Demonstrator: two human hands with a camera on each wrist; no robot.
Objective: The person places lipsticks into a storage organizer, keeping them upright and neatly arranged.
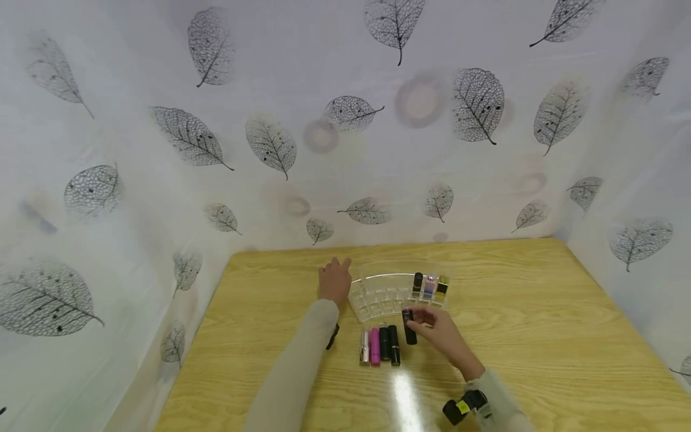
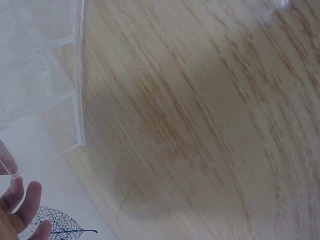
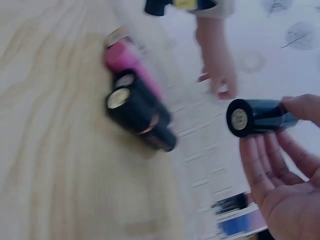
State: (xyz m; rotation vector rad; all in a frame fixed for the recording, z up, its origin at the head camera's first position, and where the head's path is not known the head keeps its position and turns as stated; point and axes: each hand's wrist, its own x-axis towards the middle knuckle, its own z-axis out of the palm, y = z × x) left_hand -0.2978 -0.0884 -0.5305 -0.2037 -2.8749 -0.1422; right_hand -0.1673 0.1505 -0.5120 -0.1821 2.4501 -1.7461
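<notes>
A clear, fan-shaped lipstick organizer (image 1: 380, 300) with many small slots lies on the table. My left hand (image 1: 335, 283) is at its left back corner; the left wrist view has its thumb and fingertips (image 2: 31, 197) pinching the clear edge. My right hand (image 1: 439, 333) holds a black lipstick tube (image 1: 409, 329) between thumb and fingers, in front of the organizer. In the right wrist view, the tube's round end with a pale label faces the camera. Three lipsticks stand in the organizer's right end: a black one (image 1: 417, 283), a purplish one (image 1: 429, 287) and a black-and-gold one (image 1: 442, 287).
In front of the organizer lies a row of lipsticks: a silver one (image 1: 364, 349), a pink one (image 1: 375, 347) and two black ones (image 1: 390, 344). The wood-grain table (image 1: 529, 324) meets a pale leaf-print curtain (image 1: 345, 162) at the back and sides.
</notes>
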